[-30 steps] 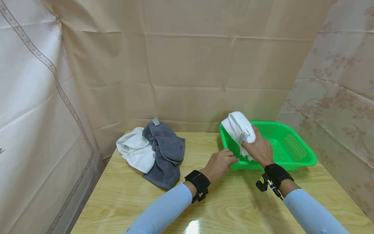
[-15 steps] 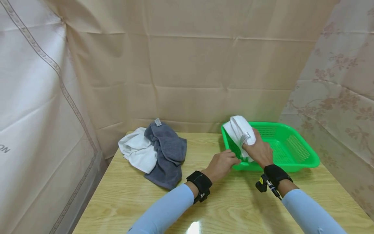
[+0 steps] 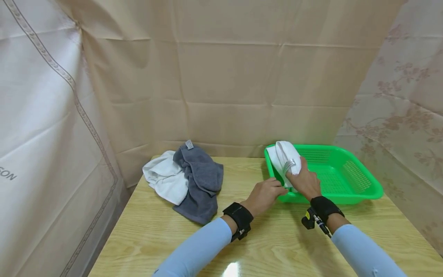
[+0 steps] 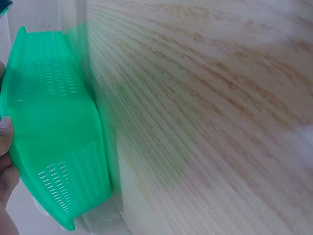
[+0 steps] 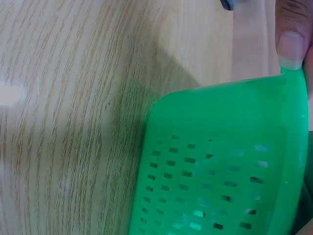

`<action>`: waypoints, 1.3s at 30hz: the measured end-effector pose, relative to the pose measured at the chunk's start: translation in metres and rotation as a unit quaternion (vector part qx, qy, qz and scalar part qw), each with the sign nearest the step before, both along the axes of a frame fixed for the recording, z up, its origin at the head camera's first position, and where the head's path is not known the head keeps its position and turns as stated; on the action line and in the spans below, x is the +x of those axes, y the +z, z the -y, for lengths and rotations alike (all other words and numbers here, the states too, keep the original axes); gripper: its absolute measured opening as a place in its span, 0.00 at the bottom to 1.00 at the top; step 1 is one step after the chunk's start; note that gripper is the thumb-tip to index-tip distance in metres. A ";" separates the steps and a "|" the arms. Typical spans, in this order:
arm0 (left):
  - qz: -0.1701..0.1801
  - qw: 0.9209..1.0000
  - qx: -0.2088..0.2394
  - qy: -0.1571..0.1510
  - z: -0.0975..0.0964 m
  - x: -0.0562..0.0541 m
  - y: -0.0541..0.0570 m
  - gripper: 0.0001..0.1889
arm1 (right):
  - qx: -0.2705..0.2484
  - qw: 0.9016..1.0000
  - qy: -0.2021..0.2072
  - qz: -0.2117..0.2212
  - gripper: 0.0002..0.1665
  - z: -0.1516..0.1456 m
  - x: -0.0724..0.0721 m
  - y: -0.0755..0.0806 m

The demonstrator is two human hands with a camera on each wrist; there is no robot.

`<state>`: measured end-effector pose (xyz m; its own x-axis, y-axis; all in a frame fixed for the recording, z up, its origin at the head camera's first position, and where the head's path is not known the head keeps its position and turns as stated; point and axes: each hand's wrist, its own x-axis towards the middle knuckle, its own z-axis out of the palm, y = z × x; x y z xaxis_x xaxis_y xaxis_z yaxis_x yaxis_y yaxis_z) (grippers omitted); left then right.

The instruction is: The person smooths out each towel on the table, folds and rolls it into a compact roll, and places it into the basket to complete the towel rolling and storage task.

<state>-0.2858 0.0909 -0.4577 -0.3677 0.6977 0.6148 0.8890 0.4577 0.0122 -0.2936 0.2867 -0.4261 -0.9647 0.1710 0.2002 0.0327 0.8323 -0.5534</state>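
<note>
My right hand holds a folded white towel with a small tag, lowered into the left end of a green plastic basket. My left hand pinches the basket's near left corner at the rim. In the left wrist view its thumb lies on the outside of the basket wall. A thumb also presses the rim at the top right of the right wrist view, over the perforated basket side. My right fingertips are hidden behind the towel and basket.
On the left of the wooden table lies a crumpled white towel, partly covered by a dark grey towel. A beige cloth backdrop hangs right behind the table, with patterned cloth along the right side.
My right hand has lowered the folded white towel deeper into the basket's left end. My left hand stays at the rim. The whole view has shifted slightly.
</note>
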 end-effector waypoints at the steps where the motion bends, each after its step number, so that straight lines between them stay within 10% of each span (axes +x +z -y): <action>1: -0.001 1.000 -0.002 0.000 0.000 0.000 0.000 0.09 | 0.002 1.000 0.000 0.002 0.51 0.000 0.000 0.000; 39: 0.032 0.999 0.009 -0.038 0.001 0.001 -0.001 0.08 | 0.067 0.986 0.057 0.142 0.55 0.010 -0.004 -0.002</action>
